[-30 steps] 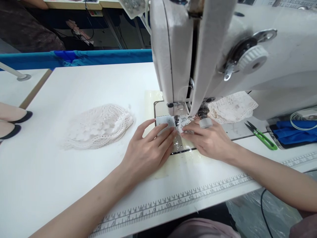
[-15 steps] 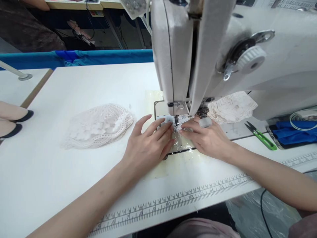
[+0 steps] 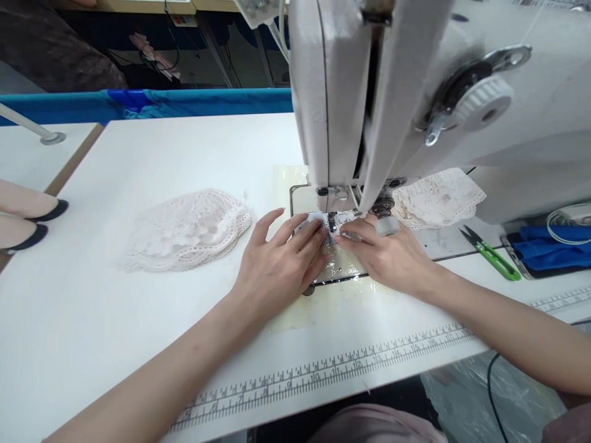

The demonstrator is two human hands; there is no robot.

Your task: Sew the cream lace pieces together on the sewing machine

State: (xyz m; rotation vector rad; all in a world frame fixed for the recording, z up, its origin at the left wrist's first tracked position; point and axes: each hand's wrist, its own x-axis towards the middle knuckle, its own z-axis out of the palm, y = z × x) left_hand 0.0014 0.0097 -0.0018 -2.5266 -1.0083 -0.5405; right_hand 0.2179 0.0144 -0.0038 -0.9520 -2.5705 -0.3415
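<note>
A white sewing machine [image 3: 415, 92] fills the upper right. Under its presser foot [image 3: 331, 221] lies a small white lace piece [image 3: 344, 220]. My left hand [image 3: 279, 261] lies flat with its fingers stretched out, pressing the lace and a small white label on the metal needle plate [image 3: 341, 271] just left of the needle. My right hand [image 3: 385, 255] rests flat on the right side, fingertips on the lace, with a white thimble-like cap [image 3: 386, 226] above its knuckles.
A stack of white lace pieces [image 3: 189, 231] lies left of the machine. More lace [image 3: 438, 197] sits under the machine arm. Green thread snips [image 3: 492, 258] and blue cloth [image 3: 554, 253] are at the right. A printed ruler [image 3: 332, 372] runs along the table's front edge.
Both hands have slid the lace piece a little farther back under the presser foot. The camera view has shifted slightly.
</note>
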